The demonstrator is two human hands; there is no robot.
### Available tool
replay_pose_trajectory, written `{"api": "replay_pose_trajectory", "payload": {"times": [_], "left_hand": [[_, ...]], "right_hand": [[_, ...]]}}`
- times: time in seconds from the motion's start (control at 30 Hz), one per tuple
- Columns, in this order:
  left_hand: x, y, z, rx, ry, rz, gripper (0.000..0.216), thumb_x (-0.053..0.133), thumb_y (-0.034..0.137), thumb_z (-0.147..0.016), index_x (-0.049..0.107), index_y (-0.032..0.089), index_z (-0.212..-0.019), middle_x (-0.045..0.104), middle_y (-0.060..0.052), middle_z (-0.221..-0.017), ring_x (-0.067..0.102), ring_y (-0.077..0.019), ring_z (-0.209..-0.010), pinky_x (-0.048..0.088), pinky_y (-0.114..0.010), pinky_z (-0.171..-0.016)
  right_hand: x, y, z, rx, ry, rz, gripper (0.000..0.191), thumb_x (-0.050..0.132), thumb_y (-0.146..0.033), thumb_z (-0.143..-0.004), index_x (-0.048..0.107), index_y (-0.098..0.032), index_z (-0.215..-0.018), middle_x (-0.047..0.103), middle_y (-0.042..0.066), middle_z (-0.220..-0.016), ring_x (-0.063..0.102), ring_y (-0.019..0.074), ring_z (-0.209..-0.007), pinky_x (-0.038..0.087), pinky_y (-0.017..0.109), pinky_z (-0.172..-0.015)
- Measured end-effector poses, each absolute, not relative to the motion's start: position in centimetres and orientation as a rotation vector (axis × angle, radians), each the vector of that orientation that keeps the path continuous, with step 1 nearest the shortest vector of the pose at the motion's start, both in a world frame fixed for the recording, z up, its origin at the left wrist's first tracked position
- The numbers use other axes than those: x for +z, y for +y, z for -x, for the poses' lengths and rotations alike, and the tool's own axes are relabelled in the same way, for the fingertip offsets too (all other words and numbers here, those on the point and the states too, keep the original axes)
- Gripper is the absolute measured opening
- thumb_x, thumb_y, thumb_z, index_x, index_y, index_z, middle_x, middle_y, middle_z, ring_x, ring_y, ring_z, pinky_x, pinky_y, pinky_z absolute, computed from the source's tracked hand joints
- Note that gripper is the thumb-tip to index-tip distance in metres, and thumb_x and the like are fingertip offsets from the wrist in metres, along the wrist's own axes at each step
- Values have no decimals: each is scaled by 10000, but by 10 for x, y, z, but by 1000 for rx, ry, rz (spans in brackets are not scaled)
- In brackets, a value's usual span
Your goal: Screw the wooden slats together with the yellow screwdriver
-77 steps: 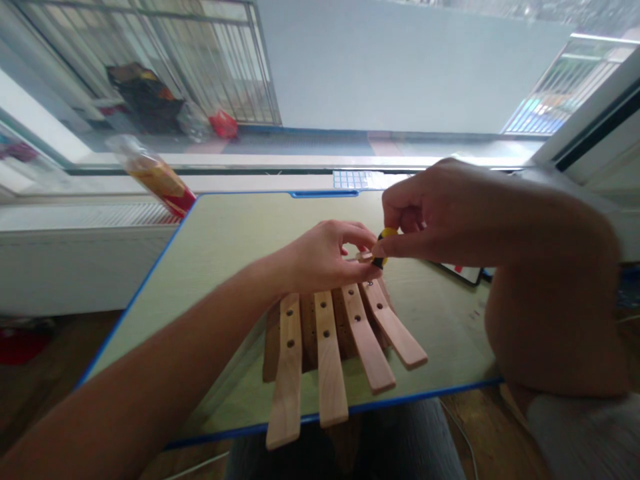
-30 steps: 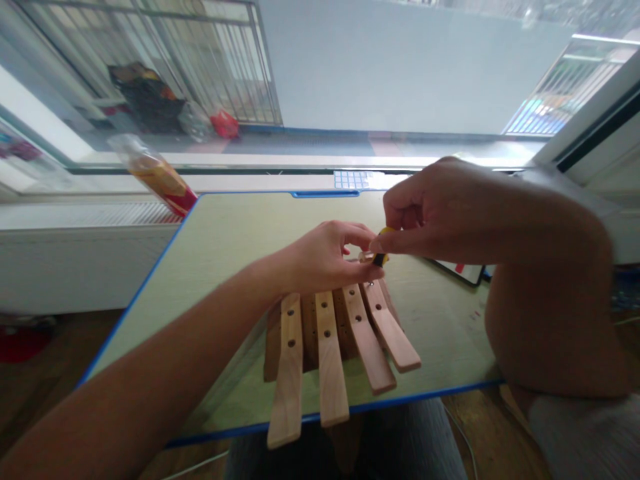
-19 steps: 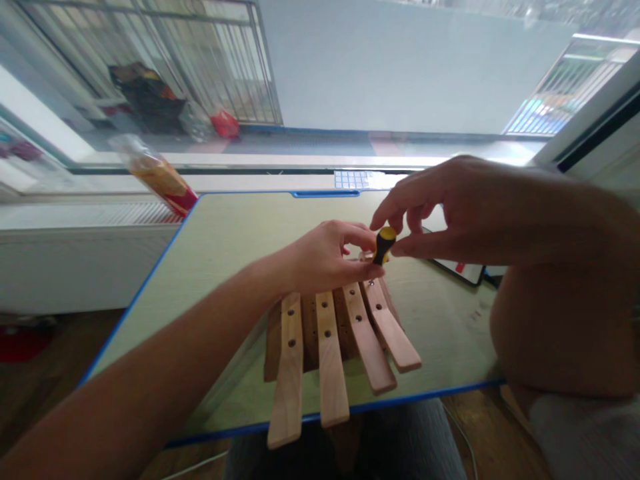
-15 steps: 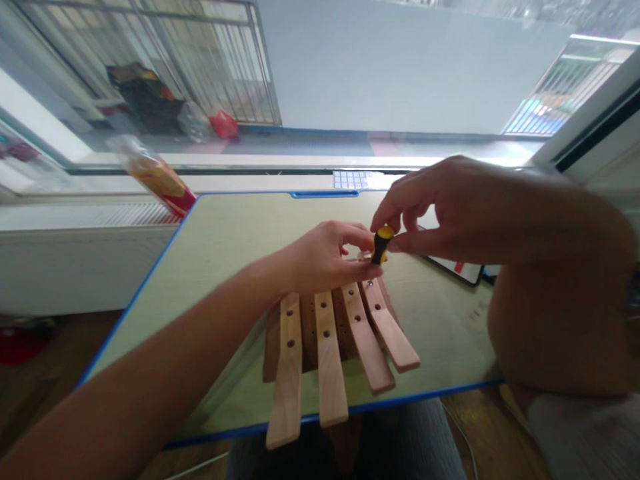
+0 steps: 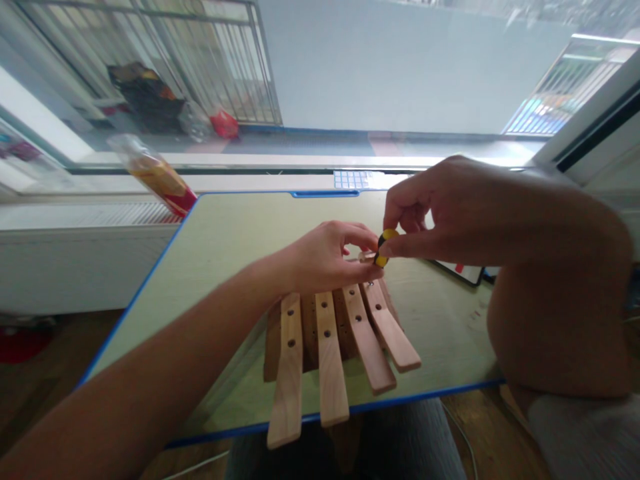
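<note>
A wooden piece with several drilled slats (image 5: 330,347) lies on the green table (image 5: 225,240), the slats fanning out over the near edge. My left hand (image 5: 325,257) presses down on its far end, fingertips pinched near a small screw by the rightmost slat (image 5: 390,327). My right hand (image 5: 440,210) comes in from the right and grips the yellow and black handle of a short screwdriver (image 5: 383,246) between thumb and fingers, held upright above that slat's far end. The tool's tip is hidden by my fingers.
A bottle with a red label (image 5: 155,177) stands tilted at the table's far left corner. A flat dark-edged tablet or card (image 5: 463,270) lies under my right wrist. A window sill and barred window run behind the table. My knees are below the near edge.
My right fingers opened off the screwdriver handle for a moment, then closed round it again. The rightmost slat has swung slightly inward. My left hand has stayed put.
</note>
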State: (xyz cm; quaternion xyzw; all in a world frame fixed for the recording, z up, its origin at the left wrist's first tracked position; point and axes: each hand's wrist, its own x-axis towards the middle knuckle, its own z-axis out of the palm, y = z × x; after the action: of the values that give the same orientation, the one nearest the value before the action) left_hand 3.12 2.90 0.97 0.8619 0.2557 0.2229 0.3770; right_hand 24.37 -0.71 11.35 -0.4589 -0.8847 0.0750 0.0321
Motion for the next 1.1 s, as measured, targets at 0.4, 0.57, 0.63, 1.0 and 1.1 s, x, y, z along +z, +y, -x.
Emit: {"api": "replay_pose_trajectory", "payload": {"times": [0.4,0.57,0.63,1.0,1.1], "left_hand": [[8,30,-33,582,658,-2216,149,750,282,-883,817,183,-973,761,-66,-1042,683,-207,-977,531,-317,-859],[8,30,-31,582,655,-2191,154,754,300,-892,807,177,-967,755,-65,-1040,685,-208,-977,533,-315,-839],[9,30,-30,579,653,-2200,148,748,290,-898,813,180,-972,760,-68,-1056,685,-208,-986,531,-325,-858],[7,30,-30,579,681,-2187,209,750,319,-896,819,180,-1036,763,-90,-1120,714,-227,-1017,567,-345,-883],[7,30,-30,582,680,-2187,212,758,315,-884,813,171,-1031,762,-94,-1115,713,-234,-1024,575,-349,-881]], "right_hand": [[108,-3,-244,206,-2670,1493,359,712,-473,-878,648,-227,-624,537,-44,-480,397,94,-470,265,330,-512],[110,0,-246,202,-2694,1463,360,715,-562,-875,701,-239,-714,618,-32,-574,440,107,-504,300,327,-516],[111,1,-248,244,-2734,1399,278,728,-540,-869,762,-264,-866,720,-19,-717,536,127,-564,362,323,-536],[112,-2,-246,337,-2781,1346,186,652,-243,-853,821,-234,-929,747,-22,-725,557,116,-575,353,307,-531],[111,-2,-244,310,-2781,1373,169,653,-267,-851,809,-232,-907,737,-21,-723,535,115,-577,333,312,-541]]}}
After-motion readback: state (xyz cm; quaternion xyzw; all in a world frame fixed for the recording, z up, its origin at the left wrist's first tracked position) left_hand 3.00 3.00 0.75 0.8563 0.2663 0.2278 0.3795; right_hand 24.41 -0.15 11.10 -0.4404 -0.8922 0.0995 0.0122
